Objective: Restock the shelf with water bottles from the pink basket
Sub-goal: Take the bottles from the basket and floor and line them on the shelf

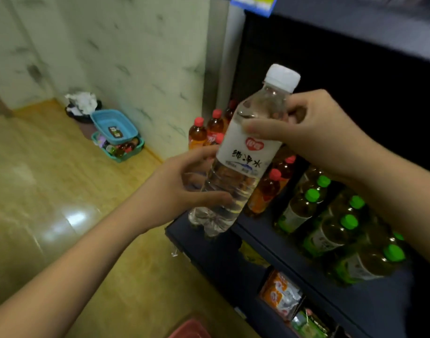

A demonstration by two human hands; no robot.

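A clear water bottle [243, 152] with a white cap and white label is held tilted in front of the dark shelf [265, 242], its base near the shelf's left front corner. My left hand [182, 189] wraps around its lower body. My right hand [314, 132] pinches it at the shoulder, just above the label. A corner of the pink basket [192, 329] shows at the bottom edge, on the floor below my arms.
On the shelf stand red-capped tea bottles [272, 189] on the left and green-capped bottles [331, 225] on the right. Snack packs [282, 293] fill the level below. By the wall sit stacked blue and teal baskets [116, 132] and a bin [81, 106].
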